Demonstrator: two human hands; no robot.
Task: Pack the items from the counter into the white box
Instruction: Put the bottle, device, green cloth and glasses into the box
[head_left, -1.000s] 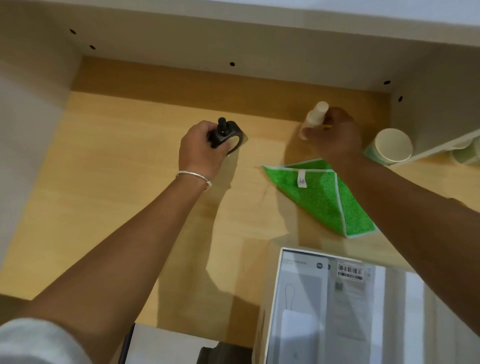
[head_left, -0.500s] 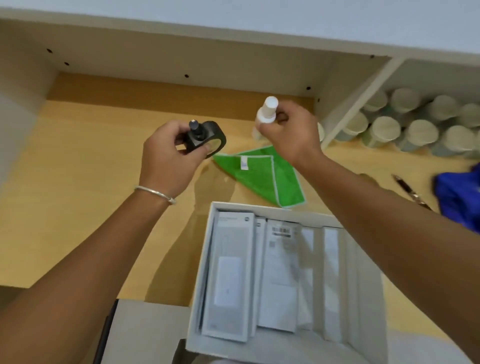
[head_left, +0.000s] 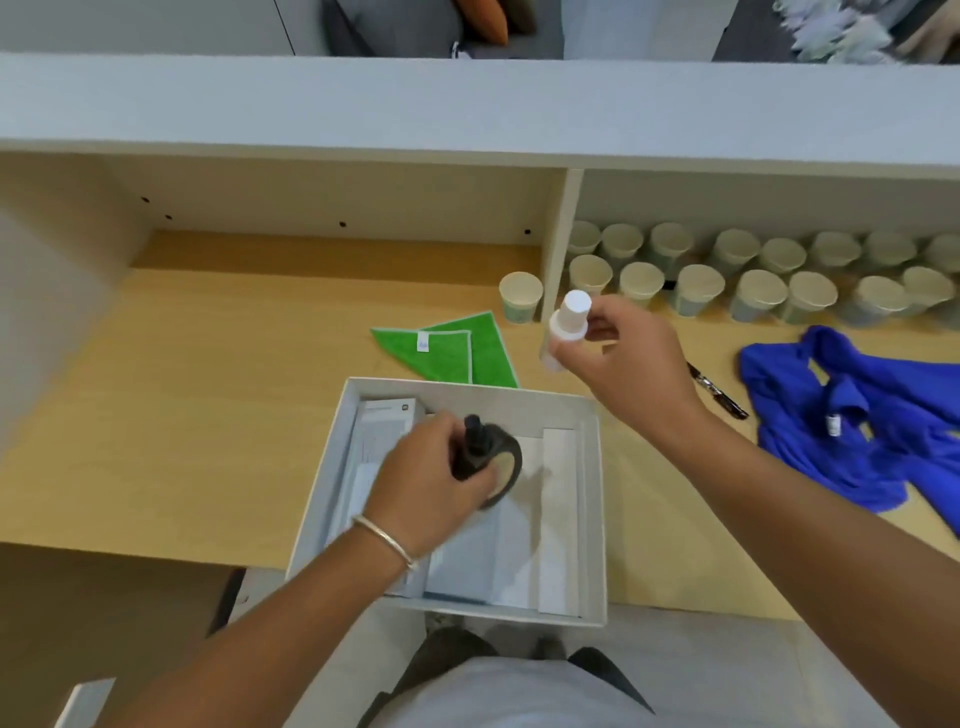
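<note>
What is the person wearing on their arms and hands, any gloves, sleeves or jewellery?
No gloves: both the left hand and the right hand are bare, and both forearms are uncovered with no sleeves in view. The only item worn is a thin silver bangle around the left wrist. The right wrist carries nothing.

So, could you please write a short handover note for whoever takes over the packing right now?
Left hand: grip shut on the black ring-shaped part, held over the open white box.
Right hand: grip shut on the white bottle, above the counter, not yet over the box.
Done: flat white packets lie in the box.
Left: put both held items in, then the green cloth.
</note>
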